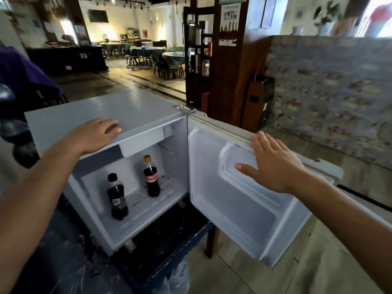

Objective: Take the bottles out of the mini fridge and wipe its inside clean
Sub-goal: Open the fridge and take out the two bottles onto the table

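The grey mini fridge (135, 107) stands open on a dark blue table, its door (244, 211) swung wide to the right. Two dark cola bottles stand upright inside on the white floor: one with a black cap (117, 197) at the front left, one with a yellow cap and red label (151, 177) further back. My left hand (97, 132) rests flat on the fridge's top near its front edge. My right hand (273, 162) is spread with straight fingers at the door's upper edge, over its inner shelf moulding.
The dark blue table (161, 240) carries the fridge, with a clear plastic bag (178, 276) hanging below. A brick wall (331, 90) and a wooden pillar (229, 60) lie to the right. Dining tables and chairs fill the room beyond. Dark objects sit at the far left.
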